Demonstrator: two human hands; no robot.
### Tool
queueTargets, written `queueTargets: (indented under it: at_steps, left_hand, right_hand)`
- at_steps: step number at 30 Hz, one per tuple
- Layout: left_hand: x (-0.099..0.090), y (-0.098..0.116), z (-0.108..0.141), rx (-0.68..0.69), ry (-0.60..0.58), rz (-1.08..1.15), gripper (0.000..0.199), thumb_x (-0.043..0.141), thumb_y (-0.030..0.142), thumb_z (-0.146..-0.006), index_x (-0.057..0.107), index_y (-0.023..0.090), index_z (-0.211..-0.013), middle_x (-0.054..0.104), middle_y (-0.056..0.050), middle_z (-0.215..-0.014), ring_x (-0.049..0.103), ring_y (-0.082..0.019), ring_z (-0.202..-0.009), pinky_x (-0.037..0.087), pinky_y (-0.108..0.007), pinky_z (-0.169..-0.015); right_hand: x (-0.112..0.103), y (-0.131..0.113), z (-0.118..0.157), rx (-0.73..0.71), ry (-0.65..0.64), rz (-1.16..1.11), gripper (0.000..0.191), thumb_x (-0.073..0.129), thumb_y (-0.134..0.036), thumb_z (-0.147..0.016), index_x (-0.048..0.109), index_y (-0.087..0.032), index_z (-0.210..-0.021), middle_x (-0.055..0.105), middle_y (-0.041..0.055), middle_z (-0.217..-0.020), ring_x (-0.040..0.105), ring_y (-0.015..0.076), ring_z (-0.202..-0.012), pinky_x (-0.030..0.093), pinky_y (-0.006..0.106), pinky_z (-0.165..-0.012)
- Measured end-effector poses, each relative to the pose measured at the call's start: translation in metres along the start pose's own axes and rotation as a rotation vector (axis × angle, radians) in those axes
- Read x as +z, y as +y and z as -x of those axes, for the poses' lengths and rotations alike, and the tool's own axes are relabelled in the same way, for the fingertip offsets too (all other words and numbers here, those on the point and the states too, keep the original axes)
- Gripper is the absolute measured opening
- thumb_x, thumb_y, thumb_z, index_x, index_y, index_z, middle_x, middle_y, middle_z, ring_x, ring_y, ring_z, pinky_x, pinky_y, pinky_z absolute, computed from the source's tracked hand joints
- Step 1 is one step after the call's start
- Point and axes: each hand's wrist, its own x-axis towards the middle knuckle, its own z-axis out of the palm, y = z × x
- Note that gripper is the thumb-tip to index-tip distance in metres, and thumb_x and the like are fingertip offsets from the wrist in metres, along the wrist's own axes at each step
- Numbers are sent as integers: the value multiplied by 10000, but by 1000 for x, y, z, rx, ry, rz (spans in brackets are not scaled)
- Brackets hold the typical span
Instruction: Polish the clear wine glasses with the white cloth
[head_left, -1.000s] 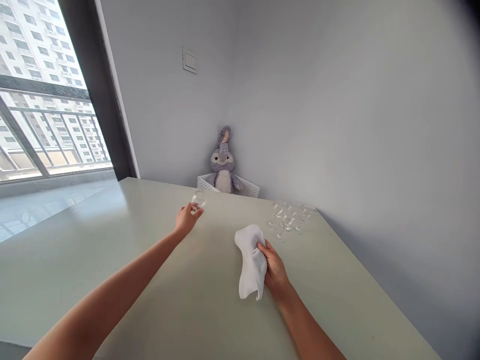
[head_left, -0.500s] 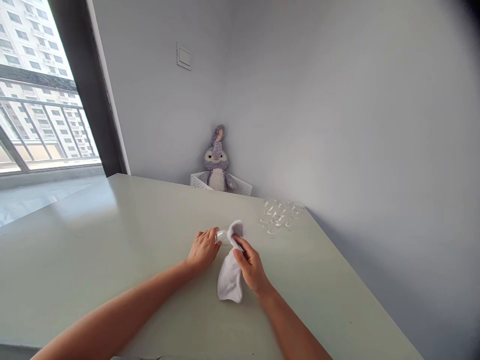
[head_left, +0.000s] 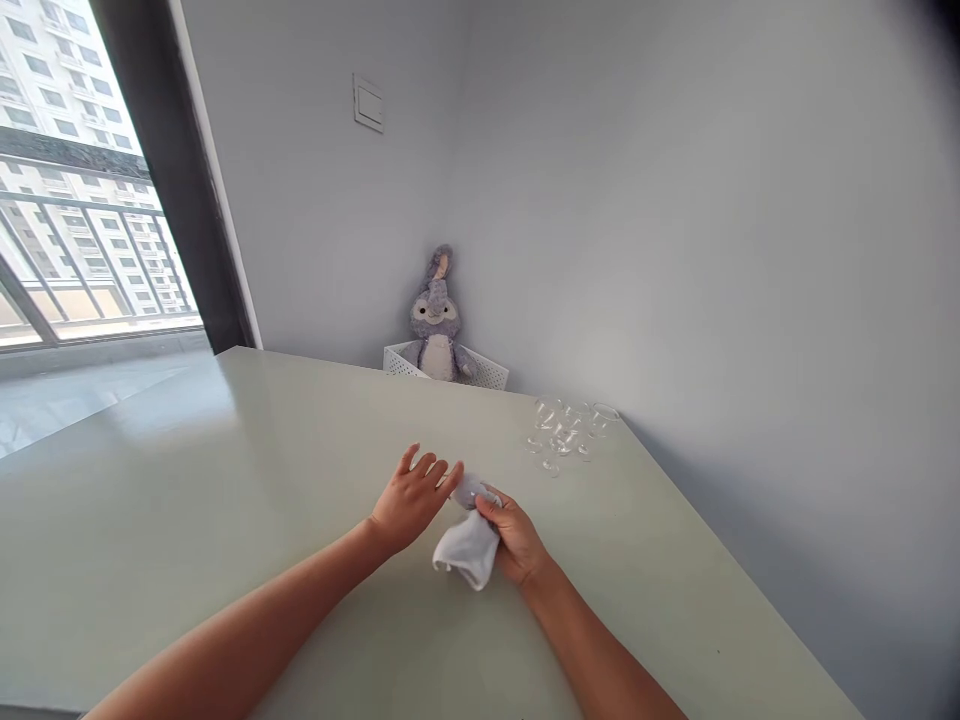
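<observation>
A small clear glass (head_left: pixel 469 491) is held on its side between my two hands, above the table. My left hand (head_left: pixel 411 502) is at the glass's left end, its index finger against it and its other fingers raised and apart. The thumb is mostly hidden, and the grip looks like a light pinch. My right hand (head_left: pixel 517 535) is closed on a white cloth (head_left: pixel 469 548), pressing it around the right end of the glass. The loose part of the cloth hangs down toward the tabletop.
Several clear stemmed glasses (head_left: pixel 564 432) stand grouped near the far right edge of the pale table (head_left: pixel 300 440). Behind the table a plush rabbit (head_left: pixel 437 330) sits in a white perforated basket (head_left: pixel 491 374). A grey wall rises along the right; a window is at left.
The glass has shifted slightly right and down. My left hand's outer fingers have lifted off and spread. My right hand has lowered and turned, and the cloth's upper fold no longer stands up.
</observation>
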Motion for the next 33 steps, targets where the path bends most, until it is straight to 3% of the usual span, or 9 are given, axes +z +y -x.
queueTargets:
  at_steps: [5, 11, 13, 15, 18, 20, 24, 30, 33]
  left_hand:
    - [-5, -11, -1, -27, -119, 319, 285, 476, 348, -835, 530, 228, -1088, 607, -15, -714, 557, -149, -684, 363, -352, -820]
    - [-20, -22, -4, -214, -931, 1194, 410, 457, 558, -766, 578, 168, -725, 566, 7, -573, 498, -98, -468, 372, -211, -478]
    - [-24, -22, -5, -189, -1038, 1286, 442, 408, 562, -790, 566, 158, -705, 583, -11, -583, 517, -108, -481, 382, -216, -480]
    - [-25, -18, -5, -199, -870, 1131, 421, 378, 533, -819, 586, 168, -781, 624, -36, -672, 560, -136, -574, 402, -238, -536]
    - [-20, -8, -6, -169, -367, 637, 335, 439, 445, -827, 563, 207, -1027, 640, -70, -849, 564, -200, -824, 398, -334, -741]
    - [-16, -4, -6, -89, -174, 407, 328, 474, 385, -824, 537, 214, -1096, 634, -73, -827, 534, -215, -873, 346, -390, -826]
    - [-14, -11, -6, -142, -275, 486, 287, 468, 422, -820, 606, 220, -968, 603, -27, -661, 522, -173, -719, 367, -316, -717]
    - [-17, -23, -5, -227, -882, 1132, 457, 373, 534, -815, 589, 150, -692, 560, 2, -564, 459, -93, -500, 352, -210, -496]
    - [-14, -13, -4, -211, -664, 865, 417, 326, 466, -861, 597, 168, -753, 596, -16, -637, 513, -116, -579, 385, -243, -593]
  right_hand:
    - [-6, -18, 8, -3, -143, 210, 331, 689, -326, -664, 625, -178, -954, 543, -13, -680, 439, 83, -561, 354, 217, -549]
    - [-3, -43, 31, 14, -360, 697, 148, 664, -261, -674, 655, -153, -775, 459, -36, -596, 382, 81, -566, 288, 211, -529]
    - [-5, -43, 31, 30, -386, 698, 131, 663, -262, -674, 650, -146, -732, 444, -37, -579, 372, 78, -553, 276, 212, -519]
    - [-8, -40, 27, 15, -307, 633, 162, 677, -279, -660, 646, -140, -738, 463, -29, -591, 388, 81, -550, 286, 215, -518]
    - [-12, -31, 16, -27, -83, 416, 254, 694, -325, -645, 637, -152, -822, 497, -19, -622, 422, 89, -554, 323, 222, -530]
    - [-13, -27, 11, -20, -16, 271, 302, 677, -356, -664, 622, -171, -897, 500, -21, -638, 424, 88, -548, 340, 228, -534]
    - [-9, -30, 17, 8, -150, 350, 394, 706, -306, -635, 600, -189, -996, 515, -19, -680, 427, 92, -570, 338, 230, -544]
    - [-8, -41, 26, 16, -287, 628, 166, 684, -265, -651, 647, -142, -757, 457, -31, -605, 388, 82, -571, 290, 219, -536]
    - [-13, -32, 17, 37, -178, 482, 227, 718, -285, -607, 639, -139, -763, 466, -35, -587, 393, 79, -544, 299, 220, -525]
